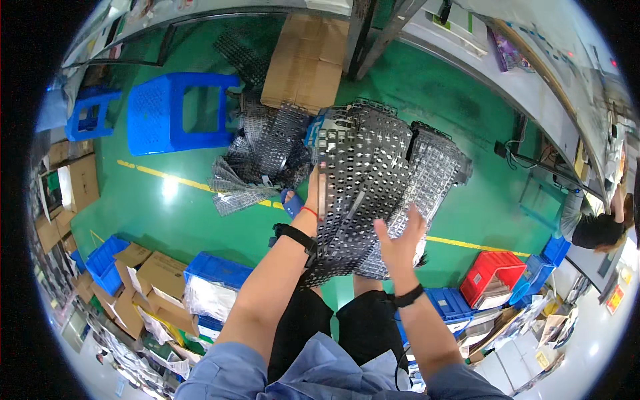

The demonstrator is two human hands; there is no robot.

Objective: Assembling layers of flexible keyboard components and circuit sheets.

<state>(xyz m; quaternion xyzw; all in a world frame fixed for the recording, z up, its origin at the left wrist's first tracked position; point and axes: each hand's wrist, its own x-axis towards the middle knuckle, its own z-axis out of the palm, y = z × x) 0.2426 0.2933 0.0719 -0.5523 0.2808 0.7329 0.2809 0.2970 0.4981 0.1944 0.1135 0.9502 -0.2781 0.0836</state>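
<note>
My left hand (312, 193) grips the left edge of a tall stack of grey perforated plastic trays (363, 180) held over my lap; a black band and a red string circle that wrist. My right hand (402, 235) lies flat, fingers spread, against the stack's lower right side. A second leaning batch of the same grey trays (433, 170) rests against the stack's right. I sit with my knees in black trousers below the trays.
More grey trays (260, 157) lie heaped on the green floor beside a blue plastic stool (177, 110) and a flattened cardboard box (307, 60). Blue bins (217, 270), cardboard boxes and a red bin (490, 270) flank my legs. Another person (597, 223) sits at the right bench.
</note>
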